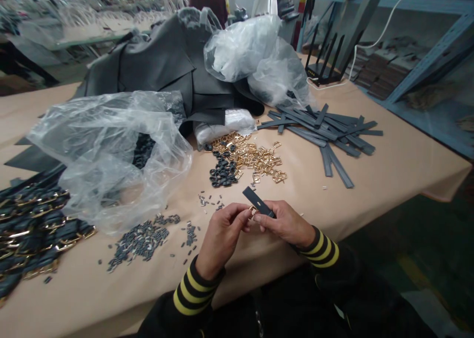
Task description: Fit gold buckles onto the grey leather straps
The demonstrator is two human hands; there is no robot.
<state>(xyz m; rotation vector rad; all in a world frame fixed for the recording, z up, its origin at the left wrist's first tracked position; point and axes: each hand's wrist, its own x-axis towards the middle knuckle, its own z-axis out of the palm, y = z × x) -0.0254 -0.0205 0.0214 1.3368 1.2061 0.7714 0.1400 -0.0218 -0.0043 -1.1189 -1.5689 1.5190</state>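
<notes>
My right hand (287, 223) grips a dark strap (256, 200) that has a small slot in it. Close beside it, my left hand (225, 234) pinches a small gold buckle (252, 209) against the strap's side. Both hands are near the table's front edge. Beyond them lies a pile of gold buckles (262, 160), with small black loops (222, 170) at its left. Many tiny dark metal pieces (142, 241) are scattered left of my left hand. Dark strips (329, 128) lie in a loose heap at the back right.
A clear plastic bag (122, 155) stands on the tan table (296, 180) at left, near black straps with gold buckles (33, 229). Behind are dark leather sheets (155, 61), more plastic bags (244, 49), a router (324, 71) with a white cable and a blue shelf (425, 76).
</notes>
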